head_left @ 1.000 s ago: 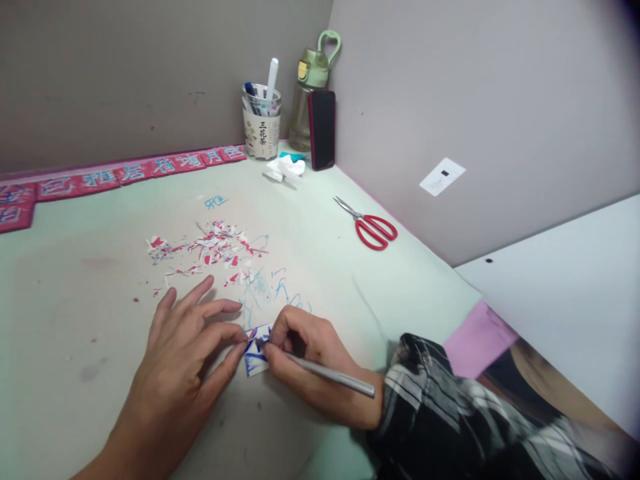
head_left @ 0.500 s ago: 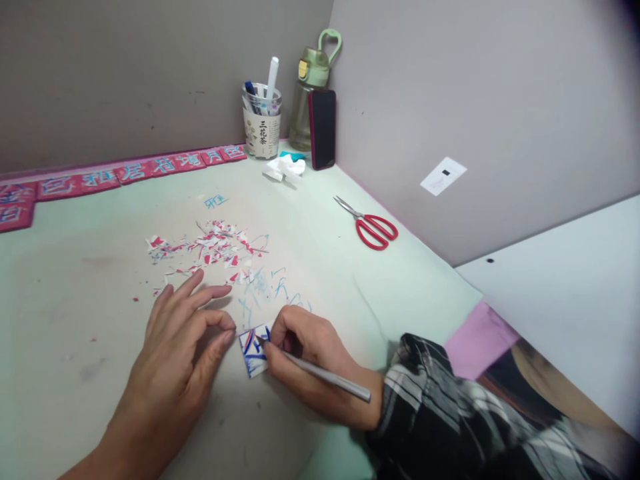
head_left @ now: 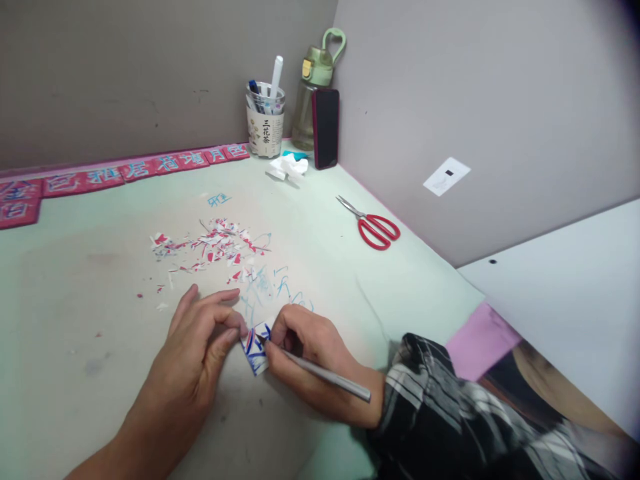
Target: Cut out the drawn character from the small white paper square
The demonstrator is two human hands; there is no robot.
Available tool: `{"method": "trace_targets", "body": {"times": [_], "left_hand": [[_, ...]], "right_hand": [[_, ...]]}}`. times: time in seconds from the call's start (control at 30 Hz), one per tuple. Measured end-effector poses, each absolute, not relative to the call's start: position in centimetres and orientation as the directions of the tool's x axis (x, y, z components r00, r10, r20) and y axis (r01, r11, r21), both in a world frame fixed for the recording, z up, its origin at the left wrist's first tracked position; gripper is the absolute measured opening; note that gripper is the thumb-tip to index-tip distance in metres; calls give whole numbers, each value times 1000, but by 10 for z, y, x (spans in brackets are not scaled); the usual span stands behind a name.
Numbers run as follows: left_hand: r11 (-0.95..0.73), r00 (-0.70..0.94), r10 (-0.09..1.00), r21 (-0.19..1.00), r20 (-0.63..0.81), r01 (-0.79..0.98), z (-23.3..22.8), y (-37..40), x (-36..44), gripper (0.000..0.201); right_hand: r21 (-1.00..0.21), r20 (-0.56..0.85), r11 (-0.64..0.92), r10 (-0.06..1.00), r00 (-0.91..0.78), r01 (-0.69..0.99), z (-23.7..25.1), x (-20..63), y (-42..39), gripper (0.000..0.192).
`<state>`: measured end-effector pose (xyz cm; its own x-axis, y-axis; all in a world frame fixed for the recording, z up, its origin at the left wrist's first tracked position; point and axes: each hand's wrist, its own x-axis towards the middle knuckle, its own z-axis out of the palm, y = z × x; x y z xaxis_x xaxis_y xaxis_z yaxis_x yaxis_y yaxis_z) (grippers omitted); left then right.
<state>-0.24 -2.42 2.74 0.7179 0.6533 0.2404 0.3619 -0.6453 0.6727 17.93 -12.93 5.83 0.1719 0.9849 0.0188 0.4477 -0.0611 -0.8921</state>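
A small white paper piece (head_left: 255, 348) with blue and red marks lies on the pale green mat (head_left: 75, 347). My left hand (head_left: 200, 347) pinches its left edge between thumb and forefinger, the other fingers curled. My right hand (head_left: 305, 353) grips a thin silver craft knife (head_left: 320, 375) like a pen, its tip touching the paper. A plaid sleeve covers my right forearm.
Several red, white and blue paper scraps (head_left: 210, 248) lie beyond my hands. Red-handled scissors (head_left: 373, 225) rest at the right near the wall. A pen cup (head_left: 265, 120), green bottle (head_left: 313, 87), phone (head_left: 326, 128) and crumpled tissue (head_left: 286, 167) stand in the far corner.
My left hand lifted its spread fingers off the paper, drew back, then closed in a pinch on the paper's left edge. The right hand with the knife stayed put.
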Motion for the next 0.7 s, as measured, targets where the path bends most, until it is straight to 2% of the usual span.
{"method": "trace_targets", "body": {"times": [0.1,0.2,0.3,0.37,0.43,0.5,0.7], "left_hand": [[-651,638,708,630,302,424,34,-11,-12,11],[-664,579,738,531,347,527,40,2,-22,18],[-704,636,708,377,308,602,37,3,-24,28],[-761,712,644,326,278,561,31,-5,-22,41],[-807,767,577,337,280,484,23,-17,-18,56],[-821,784,552,347,284,453,17,-30,-16,58],[-809,759,569,381,316,448,13,-46,-14,37]], "right_hand": [[-895,7,-65,987,160,441,60,180,-129,15],[-897,-26,-93,987,158,433,62,180,-129,15],[-897,-32,-96,988,153,432,63,180,-129,14],[-896,-27,-92,988,152,435,63,180,-128,14],[-900,-15,-81,988,155,428,62,180,-128,13],[-913,-10,-76,987,163,401,61,180,-127,13],[-948,-29,-78,987,159,308,61,183,-127,13]]}}
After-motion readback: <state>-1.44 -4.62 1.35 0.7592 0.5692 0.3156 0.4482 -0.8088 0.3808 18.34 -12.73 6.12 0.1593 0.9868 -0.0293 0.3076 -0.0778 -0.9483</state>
